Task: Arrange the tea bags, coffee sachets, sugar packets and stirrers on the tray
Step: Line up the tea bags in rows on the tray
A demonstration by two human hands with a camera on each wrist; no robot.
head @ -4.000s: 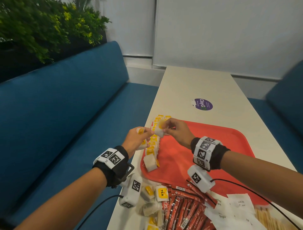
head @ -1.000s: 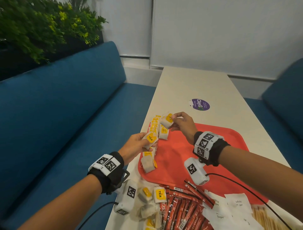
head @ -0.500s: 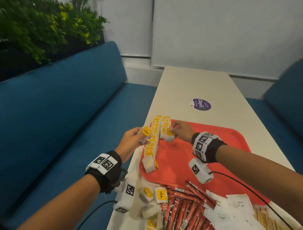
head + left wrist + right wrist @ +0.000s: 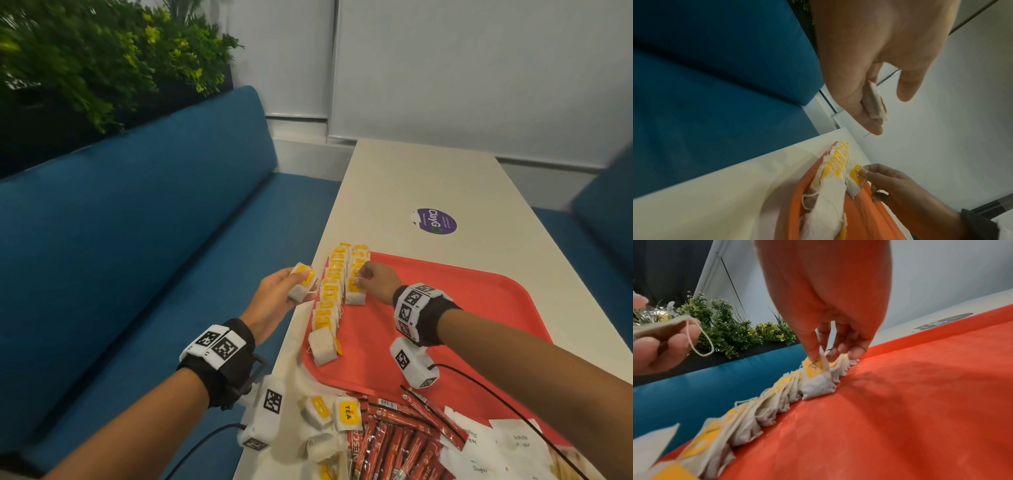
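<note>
The right hand pinches a tea bag standing on the tray beside the row. The left hand grips another tea bag off the surface.

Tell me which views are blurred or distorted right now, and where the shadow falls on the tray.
Head view: sharp centre, table edges splay toward the corners. Left wrist: left hand looms soft. Right wrist: near tea bags blur, right hand glows orange, its shadow darkens the tray beside the pinched tea bag.
</note>
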